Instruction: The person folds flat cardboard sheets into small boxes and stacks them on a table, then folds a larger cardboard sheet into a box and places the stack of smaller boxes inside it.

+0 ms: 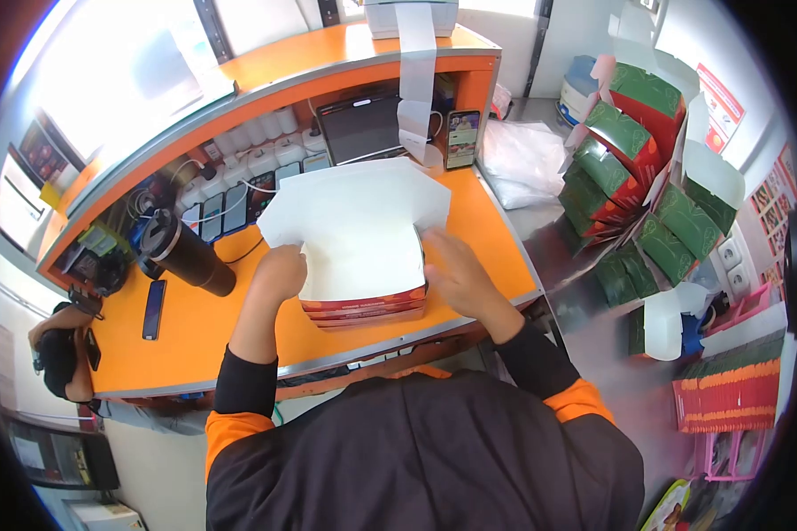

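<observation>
A cardboard food box (363,265), white inside and red outside, sits on the orange counter in front of me. Its white lid (354,199) stands raised at the back, with side flaps spread. Several layers of red card show below its front edge, like a stack of boxes. My left hand (282,271) is closed at the box's left wall, its fingertips partly hidden behind the knuckles. At the right wall, my right hand (459,273) has its fingers apart, thumb side toward the box.
A black tumbler (190,257) and a phone (154,310) lie left on the orange counter (195,332). Behind are a tablet (360,128) and hanging printer paper (416,80). Green-and-red boxes (611,168) pile up at right, above flat cartons (731,394). Another person (62,350) is far left.
</observation>
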The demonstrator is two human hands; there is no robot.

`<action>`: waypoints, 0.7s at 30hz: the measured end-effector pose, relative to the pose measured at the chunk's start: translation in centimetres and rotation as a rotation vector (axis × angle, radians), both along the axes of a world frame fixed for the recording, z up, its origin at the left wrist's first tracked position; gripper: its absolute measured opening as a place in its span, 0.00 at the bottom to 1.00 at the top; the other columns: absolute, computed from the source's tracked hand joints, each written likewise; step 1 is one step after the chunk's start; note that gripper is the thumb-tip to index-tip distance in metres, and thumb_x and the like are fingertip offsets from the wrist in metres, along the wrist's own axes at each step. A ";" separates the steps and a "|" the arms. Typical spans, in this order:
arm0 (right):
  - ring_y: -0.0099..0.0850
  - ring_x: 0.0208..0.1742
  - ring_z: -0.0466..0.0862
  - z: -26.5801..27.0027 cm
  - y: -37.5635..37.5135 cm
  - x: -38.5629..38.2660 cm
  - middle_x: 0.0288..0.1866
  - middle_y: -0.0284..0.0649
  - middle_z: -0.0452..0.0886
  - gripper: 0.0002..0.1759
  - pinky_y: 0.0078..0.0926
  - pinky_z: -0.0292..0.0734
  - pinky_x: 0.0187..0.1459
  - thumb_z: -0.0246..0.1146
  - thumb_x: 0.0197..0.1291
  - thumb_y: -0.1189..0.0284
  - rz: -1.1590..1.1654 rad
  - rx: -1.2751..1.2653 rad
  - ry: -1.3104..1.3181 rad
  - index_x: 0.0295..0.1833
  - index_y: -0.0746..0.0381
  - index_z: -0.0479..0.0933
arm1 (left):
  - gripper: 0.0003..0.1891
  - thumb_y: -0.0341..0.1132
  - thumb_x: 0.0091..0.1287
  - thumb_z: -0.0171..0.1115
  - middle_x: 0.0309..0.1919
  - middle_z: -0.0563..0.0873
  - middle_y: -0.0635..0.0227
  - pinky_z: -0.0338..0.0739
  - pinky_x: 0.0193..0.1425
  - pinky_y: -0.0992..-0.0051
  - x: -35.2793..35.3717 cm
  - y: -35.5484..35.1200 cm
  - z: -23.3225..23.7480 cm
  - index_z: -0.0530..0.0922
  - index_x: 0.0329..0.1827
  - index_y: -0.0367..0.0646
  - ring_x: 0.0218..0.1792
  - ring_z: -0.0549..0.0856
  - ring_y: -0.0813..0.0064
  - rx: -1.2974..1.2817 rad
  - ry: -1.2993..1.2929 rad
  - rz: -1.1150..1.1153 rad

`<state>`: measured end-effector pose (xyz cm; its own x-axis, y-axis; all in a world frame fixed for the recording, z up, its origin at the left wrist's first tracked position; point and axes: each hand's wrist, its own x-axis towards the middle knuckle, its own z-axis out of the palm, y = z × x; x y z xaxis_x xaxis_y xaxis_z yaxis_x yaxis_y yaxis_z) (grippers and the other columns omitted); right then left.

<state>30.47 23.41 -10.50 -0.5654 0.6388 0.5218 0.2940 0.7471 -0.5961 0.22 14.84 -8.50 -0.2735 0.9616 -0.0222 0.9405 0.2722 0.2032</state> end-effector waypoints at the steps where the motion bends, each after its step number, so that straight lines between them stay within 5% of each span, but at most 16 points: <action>1: 0.47 0.61 0.68 0.0 -0.1 1.4 0.61 0.51 0.69 0.27 0.39 0.61 0.62 0.57 0.60 0.60 -0.014 -0.015 0.081 0.59 0.68 0.67 | 0.17 0.39 0.65 0.47 0.33 0.82 0.47 0.74 0.44 0.59 0.4 -0.2 1.0 0.79 0.37 0.33 0.37 0.81 0.49 -0.034 -0.022 0.032; 4: 0.38 0.61 0.68 1.1 -0.5 9.5 0.58 0.44 0.68 0.28 0.37 0.58 0.64 0.61 0.56 0.70 -0.464 0.067 0.407 0.62 0.66 0.64 | 0.17 0.41 0.64 0.53 0.29 0.82 0.51 0.74 0.37 0.64 2.0 -2.0 3.5 0.80 0.41 0.34 0.31 0.82 0.55 0.178 -0.106 0.187; 7: 0.49 0.62 0.66 -0.7 -0.2 22.6 0.61 0.53 0.66 0.36 0.43 0.58 0.63 0.67 0.45 0.68 -1.153 0.442 -0.012 0.60 0.68 0.64 | 0.14 0.36 0.60 0.60 0.24 0.80 0.59 0.72 0.29 0.73 3.3 -4.0 4.1 0.80 0.42 0.34 0.23 0.80 0.68 0.648 -0.242 0.182; 8: 0.50 0.64 0.64 -2.3 -0.2 27.0 0.63 0.51 0.66 0.39 0.50 0.56 0.64 0.68 0.44 0.62 -1.372 0.428 -0.252 0.62 0.64 0.63 | 0.12 0.34 0.58 0.62 0.22 0.79 0.61 0.71 0.27 0.77 3.6 -4.3 4.3 0.80 0.42 0.35 0.21 0.79 0.72 0.821 -0.300 0.148; 9: 0.50 0.65 0.63 -2.7 -1.3 27.9 0.63 0.46 0.67 0.41 0.61 0.52 0.63 0.67 0.45 0.57 -1.673 0.148 -0.457 0.65 0.58 0.62 | 0.11 0.31 0.57 0.63 0.21 0.79 0.63 0.70 0.25 0.78 4.3 -4.5 4.7 0.80 0.41 0.35 0.20 0.77 0.75 0.865 -0.327 0.059; 11: 0.45 0.64 0.66 -5.7 -2.3 32.4 0.62 0.39 0.69 0.37 0.69 0.48 0.61 0.65 0.48 0.54 -1.699 -0.183 -0.777 0.64 0.52 0.64 | 0.10 0.25 0.54 0.64 0.20 0.77 0.67 0.68 0.23 0.82 6.3 -4.7 5.6 0.80 0.40 0.34 0.19 0.75 0.82 0.951 -0.381 -0.115; 15: 0.40 0.55 0.73 -5.9 -4.3 34.3 0.59 0.38 0.70 0.28 0.64 0.55 0.57 0.63 0.51 0.57 -1.425 -0.659 -1.014 0.59 0.50 0.69 | 0.09 0.25 0.53 0.64 0.20 0.77 0.68 0.68 0.23 0.82 11.1 -3.4 6.8 0.80 0.38 0.35 0.19 0.75 0.82 0.948 -0.522 -0.442; 21: 0.38 0.45 0.78 -7.5 -9.4 29.2 0.39 0.42 0.80 0.12 0.48 0.63 0.49 0.60 0.52 0.64 -1.433 -0.081 -0.554 0.42 0.54 0.79 | 0.12 0.33 0.55 0.66 0.22 0.77 0.69 0.70 0.25 0.80 19.5 -0.7 4.5 0.81 0.41 0.39 0.20 0.76 0.80 0.477 -0.840 -0.775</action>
<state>59.71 14.04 -17.95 0.4235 0.8139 0.3979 0.9059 -0.3750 -0.1969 19.71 14.13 -3.97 0.3004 0.8236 0.4811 0.3506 -0.5644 0.7474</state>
